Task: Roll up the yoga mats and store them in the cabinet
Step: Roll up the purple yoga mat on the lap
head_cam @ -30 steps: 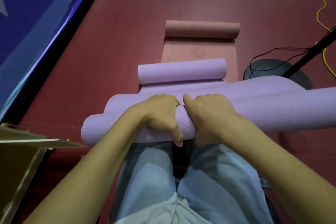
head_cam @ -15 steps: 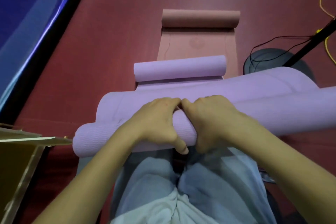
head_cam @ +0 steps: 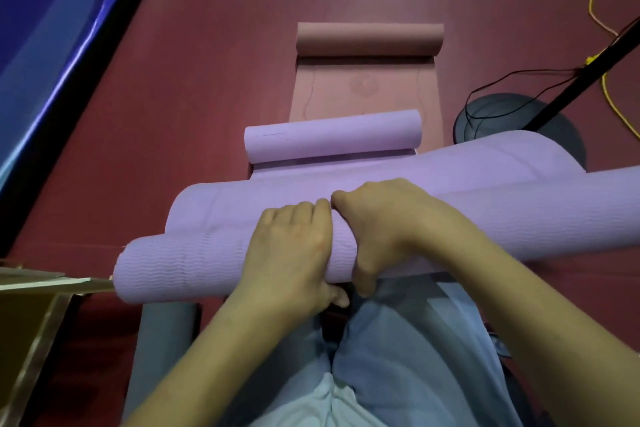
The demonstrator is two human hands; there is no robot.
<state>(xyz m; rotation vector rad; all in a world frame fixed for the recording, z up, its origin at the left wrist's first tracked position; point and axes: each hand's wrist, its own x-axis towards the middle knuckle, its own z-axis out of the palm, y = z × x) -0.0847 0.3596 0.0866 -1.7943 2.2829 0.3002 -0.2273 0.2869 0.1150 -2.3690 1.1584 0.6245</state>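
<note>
The mat (head_cam: 194, 263) is gripped mid-roll by the left hand (head_cam: 294, 253) and right hand (head_cam: 381, 229). It is judged soft, light and springy.

Bare forearms, light blue trousers (head_cam: 408, 357) and a pale top (head_cam: 325, 406).

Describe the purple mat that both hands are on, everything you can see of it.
The purple mat is a soft, foam-looking sheet with a wavy ribbed outer face. Its near end is wound into a thick roll lying crosswise over the person's lap, the right end running out of frame. The unrolled part arches up behind the roll and runs forward to the floor. The left hand and right hand grip the roll's middle, side by side.
</note>
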